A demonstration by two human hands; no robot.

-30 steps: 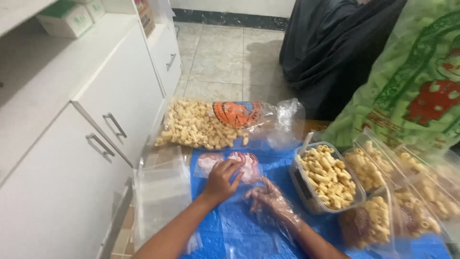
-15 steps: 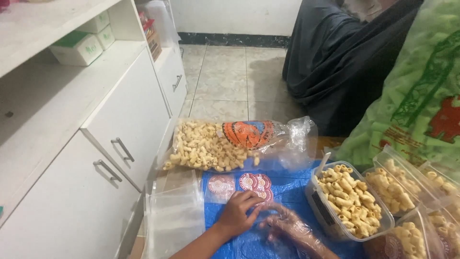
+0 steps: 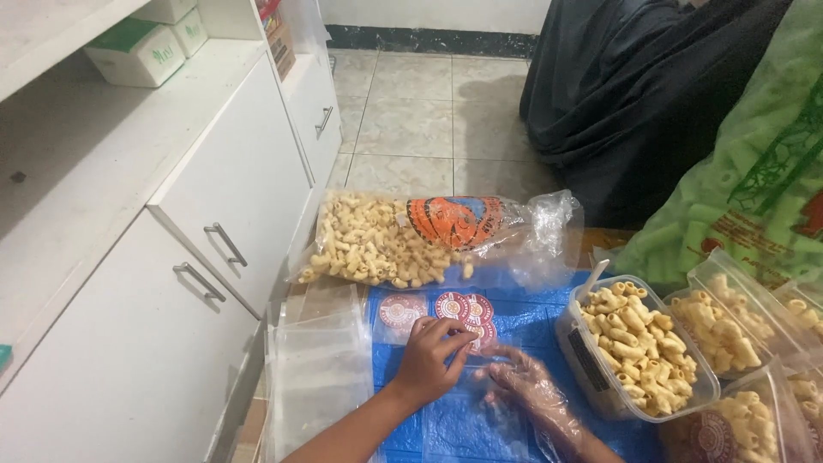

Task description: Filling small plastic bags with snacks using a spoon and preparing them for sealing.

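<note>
My left hand [image 3: 426, 364] is bare and half curled, the fingertips pinched down on the round red-and-white stickers [image 3: 467, 313] that lie on the blue sheet [image 3: 523, 317]. My right hand [image 3: 533, 396] wears a thin clear plastic glove; its fingers are loosely spread and rest flat on a clear bag [image 3: 480, 411] on the sheet, just right of my left hand. I cannot tell whether it grips the bag or only presses on it.

The stickers sit in a small overlapping cluster near the middle of the sheet, with one more sticker [image 3: 401, 313] a little to their left. Beyond them, at the far edge of the sheet, lies a big clear bag of pale macaroni snacks [image 3: 369, 240] with an orange print. To the right stands an open plastic tub [image 3: 639, 347] heaped with the same snacks. A stack of empty clear bags [image 3: 313, 377] lies to the left, beside the white cabinet [image 3: 154, 283].
</note>
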